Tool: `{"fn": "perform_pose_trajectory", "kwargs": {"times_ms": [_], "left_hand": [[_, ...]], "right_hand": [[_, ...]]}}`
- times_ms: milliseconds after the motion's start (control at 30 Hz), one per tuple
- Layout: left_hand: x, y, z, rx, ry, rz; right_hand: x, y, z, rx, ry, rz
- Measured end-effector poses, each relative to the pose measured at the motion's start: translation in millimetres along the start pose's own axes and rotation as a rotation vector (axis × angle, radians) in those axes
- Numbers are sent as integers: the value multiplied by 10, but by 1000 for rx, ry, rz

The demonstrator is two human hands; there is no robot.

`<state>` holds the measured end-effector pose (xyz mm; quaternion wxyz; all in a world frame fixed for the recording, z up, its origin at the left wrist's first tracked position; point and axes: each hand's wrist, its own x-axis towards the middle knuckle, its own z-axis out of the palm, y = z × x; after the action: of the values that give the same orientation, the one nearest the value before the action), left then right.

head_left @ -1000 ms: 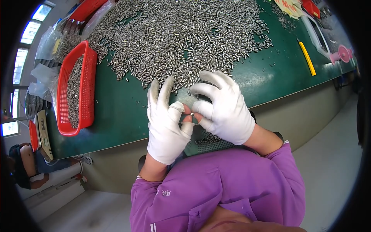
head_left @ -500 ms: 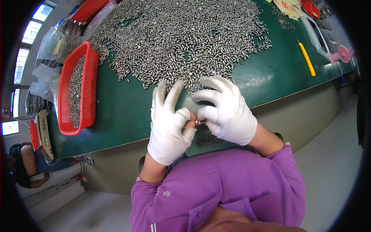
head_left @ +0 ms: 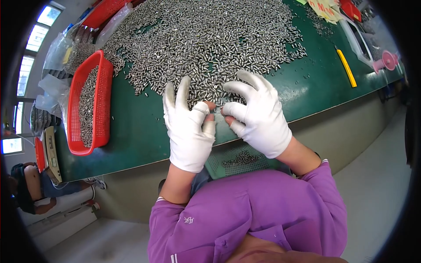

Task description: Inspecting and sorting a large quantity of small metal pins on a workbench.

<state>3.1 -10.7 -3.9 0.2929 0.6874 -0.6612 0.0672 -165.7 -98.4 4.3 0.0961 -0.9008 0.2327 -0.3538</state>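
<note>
My left hand (head_left: 186, 127), in a white glove with bare thumb and index tips, hovers at the near edge of a wide pile of small silvery metal pieces (head_left: 210, 52). Its thumb and index are apart, and the other fingers stretch over the pile. Facing it, my right hand (head_left: 264, 120) wears a similar glove, its bare fingertips close to a few pieces at the pile's border. I make out nothing held in either hand. Below them, a green basket (head_left: 213, 165) at my lap contains more small metal pieces (head_left: 242, 158).
A red plastic basket (head_left: 104, 103) of metal pieces stands left on the green table (head_left: 140, 144). To the right lie a yellow-handled tool (head_left: 347, 68) and a pink round object (head_left: 388, 60). A scale (head_left: 52, 153) sits at the left edge; a person (head_left: 33, 184) is beyond.
Both hands have moved forward from the table's front edge to the pile. Their fingertips, earlier together around a small shiny piece, are now apart. More of the green basket shows.
</note>
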Motion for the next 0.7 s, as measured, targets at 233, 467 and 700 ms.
{"fn": "perform_pose_trajectory", "kwargs": {"times_ms": [233,467,700], "left_hand": [[14,18,-54,-42,-51,20],[-24,22,-87,-53,-101,53],[-19,8,-26,-68,-47,44]], "right_hand": [[-21,-19,4,-18,2,26],[-26,-12,-14,25,-7,6],[-19,-29,7,17,13,24]]}}
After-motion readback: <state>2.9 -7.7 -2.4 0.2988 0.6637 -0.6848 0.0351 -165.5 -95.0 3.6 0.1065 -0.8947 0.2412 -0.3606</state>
